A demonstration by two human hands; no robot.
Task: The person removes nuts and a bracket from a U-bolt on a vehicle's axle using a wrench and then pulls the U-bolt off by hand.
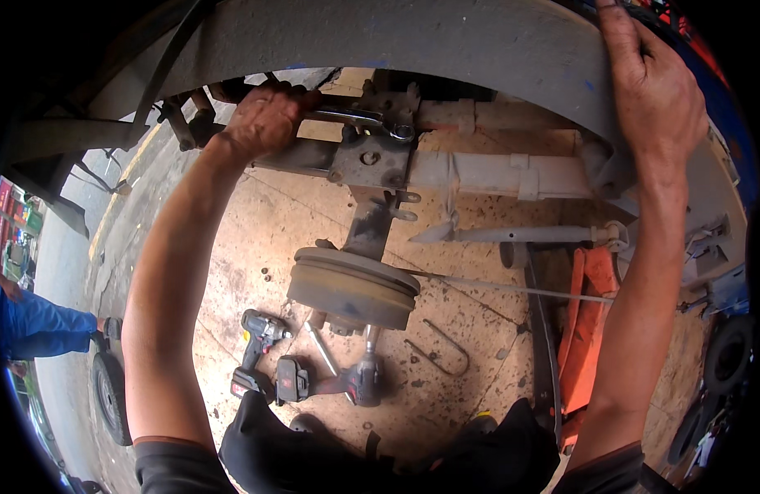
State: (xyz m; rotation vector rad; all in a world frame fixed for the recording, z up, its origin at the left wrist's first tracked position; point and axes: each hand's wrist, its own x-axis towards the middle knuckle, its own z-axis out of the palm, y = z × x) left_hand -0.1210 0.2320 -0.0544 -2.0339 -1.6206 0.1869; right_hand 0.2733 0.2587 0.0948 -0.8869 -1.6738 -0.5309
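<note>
My left hand (268,118) is wrapped around the handle of a ring wrench (347,114). The wrench's ring end sits over a bolt position on a dark metal clamp plate (371,158) on the axle. My right hand (660,95) grips the edge of a curved-looking grey frame beam (479,41) at the upper right, its fingers partly hidden. Dusty leaf springs (487,173) run rightward from the plate. Below it, the axle (368,226) leads to a rusty brake drum (351,286).
On the floor lie two cordless impact wrenches (260,337) (359,383), a long wrench (322,350), a U-bolt (450,358) and small nuts (266,274). An orange jack (584,321) stands at right. Tires (109,395) and a person in blue trousers (54,325) are at left.
</note>
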